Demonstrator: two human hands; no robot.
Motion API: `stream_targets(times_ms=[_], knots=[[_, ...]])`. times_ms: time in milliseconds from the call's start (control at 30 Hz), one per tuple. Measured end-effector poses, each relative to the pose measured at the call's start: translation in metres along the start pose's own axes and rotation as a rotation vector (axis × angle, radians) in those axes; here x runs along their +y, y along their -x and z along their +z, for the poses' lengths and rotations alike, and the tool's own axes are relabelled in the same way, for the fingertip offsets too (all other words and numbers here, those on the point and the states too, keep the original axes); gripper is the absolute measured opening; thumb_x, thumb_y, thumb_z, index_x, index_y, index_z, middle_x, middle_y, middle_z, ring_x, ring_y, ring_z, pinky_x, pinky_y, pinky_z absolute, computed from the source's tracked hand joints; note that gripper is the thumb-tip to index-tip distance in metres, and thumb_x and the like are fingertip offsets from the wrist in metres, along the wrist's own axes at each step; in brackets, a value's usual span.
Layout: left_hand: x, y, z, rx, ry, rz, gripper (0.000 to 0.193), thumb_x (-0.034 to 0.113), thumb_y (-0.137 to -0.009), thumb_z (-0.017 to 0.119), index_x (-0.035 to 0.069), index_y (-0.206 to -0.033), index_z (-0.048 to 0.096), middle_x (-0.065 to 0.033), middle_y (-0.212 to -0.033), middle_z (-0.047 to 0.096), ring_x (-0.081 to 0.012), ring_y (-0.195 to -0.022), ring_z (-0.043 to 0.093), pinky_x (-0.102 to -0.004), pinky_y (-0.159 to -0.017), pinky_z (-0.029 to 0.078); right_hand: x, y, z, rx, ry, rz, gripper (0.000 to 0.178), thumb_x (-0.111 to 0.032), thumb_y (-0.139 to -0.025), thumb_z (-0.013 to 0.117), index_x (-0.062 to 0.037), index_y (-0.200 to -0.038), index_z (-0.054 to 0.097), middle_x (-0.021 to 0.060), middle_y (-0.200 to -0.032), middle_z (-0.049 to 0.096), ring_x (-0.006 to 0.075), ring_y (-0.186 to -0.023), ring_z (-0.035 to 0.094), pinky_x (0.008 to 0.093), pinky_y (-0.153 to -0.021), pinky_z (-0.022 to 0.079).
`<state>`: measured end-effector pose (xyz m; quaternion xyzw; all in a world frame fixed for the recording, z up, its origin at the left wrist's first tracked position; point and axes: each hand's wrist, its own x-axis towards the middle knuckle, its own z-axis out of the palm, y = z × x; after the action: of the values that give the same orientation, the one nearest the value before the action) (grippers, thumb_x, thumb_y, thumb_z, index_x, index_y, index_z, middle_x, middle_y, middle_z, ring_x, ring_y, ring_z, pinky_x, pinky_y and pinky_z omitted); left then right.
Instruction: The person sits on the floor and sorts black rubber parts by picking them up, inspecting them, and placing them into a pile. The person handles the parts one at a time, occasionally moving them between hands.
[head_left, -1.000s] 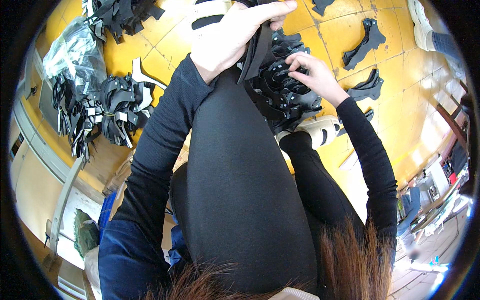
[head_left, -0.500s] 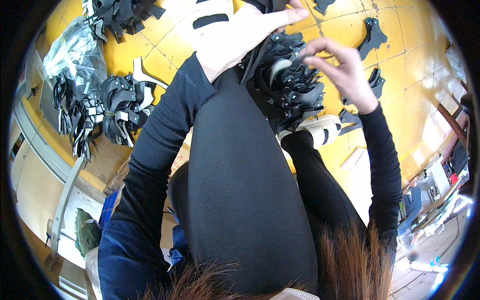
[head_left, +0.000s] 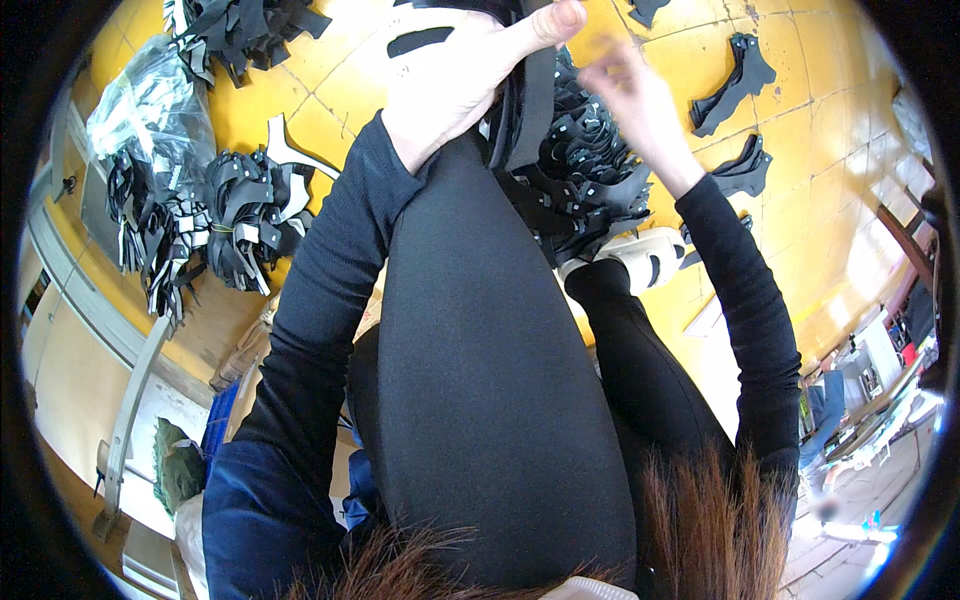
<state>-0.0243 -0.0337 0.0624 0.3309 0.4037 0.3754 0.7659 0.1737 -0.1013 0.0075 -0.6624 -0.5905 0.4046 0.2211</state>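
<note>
My left hand [head_left: 445, 85] is at the top centre, gripping a bunch of dark cut pieces [head_left: 532, 105] that hang down beside my knee. Its thumb lies across the front of them. To the right, my right hand [head_left: 635, 100] is raised over a heap of black shaped pieces [head_left: 590, 175] with small pale marks. Motion smears its fingers, and whether anything is between them does not show. The heap lies on the floor between my feet, partly behind my knee and the hanging pieces.
Small stacks of black pieces [head_left: 735, 85] lie on the yellow tiled floor [head_left: 820, 120] to the right. Bundled black and white pieces [head_left: 245, 215] and a clear plastic bag [head_left: 150, 100] sit at left. My white shoe [head_left: 648, 258] is beside the heap.
My right hand has moved up and left, away from where it pinched a dark piece with a pale edge. The pieces in my left hand now hang wider and flatter.
</note>
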Motion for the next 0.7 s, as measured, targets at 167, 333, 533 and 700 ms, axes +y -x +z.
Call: stream_targets(times_ms=[167,333,533,700], knots=[[0.006,0.001,-0.014,0.098,-0.257,-0.144,0.019,0.018,-0.094,0.069,0.001,-0.103,0.069,-0.0041,-0.094,0.069,-0.0117,-0.090,0.063,-0.0274,-0.084,0.049,0.016,0.031,0.016,-0.243,0.280,-0.301,0.011,-0.014,-0.088,0.065,-0.0049,-0.095,0.062,0.0099,-0.090,0.064,0.0311,-0.089,0.061,0.0408,-0.081,0.049],[0.000,0.000,-0.002,0.181,-0.411,0.034,0.028,0.026,-0.093,0.070,0.002,-0.107,0.070,-0.0063,-0.094,0.072,-0.0160,-0.081,0.066,-0.0302,-0.077,0.051,-0.010,0.026,-0.006,-0.349,0.092,-0.416,0.006,-0.011,-0.092,0.061,-0.0059,-0.094,0.058,0.0097,-0.089,0.059,0.0301,-0.093,0.059,0.0391,-0.083,0.047],[0.004,-0.004,0.004,0.352,-1.265,0.342,0.050,0.054,-0.084,0.071,0.005,-0.096,0.071,-0.0115,-0.085,0.069,-0.0260,-0.077,0.066,-0.0391,-0.069,0.053,-0.065,-0.004,-0.047,-0.146,-0.101,-0.464,0.008,-0.004,-0.096,0.059,-0.0036,-0.103,0.058,0.0081,-0.097,0.061,0.0208,-0.095,0.061,0.0325,-0.089,0.047],[0.003,-0.002,-0.001,0.339,-1.392,0.244,0.054,0.053,-0.085,0.068,-0.001,-0.091,0.067,-0.0177,-0.079,0.065,-0.0328,-0.074,0.064,-0.0454,-0.064,0.051,-0.114,-0.026,-0.061,-0.022,-0.313,-0.203,0.009,-0.002,-0.095,0.062,-0.0032,-0.104,0.061,0.0022,-0.097,0.063,0.0106,-0.088,0.060,0.0250,-0.080,0.049]])
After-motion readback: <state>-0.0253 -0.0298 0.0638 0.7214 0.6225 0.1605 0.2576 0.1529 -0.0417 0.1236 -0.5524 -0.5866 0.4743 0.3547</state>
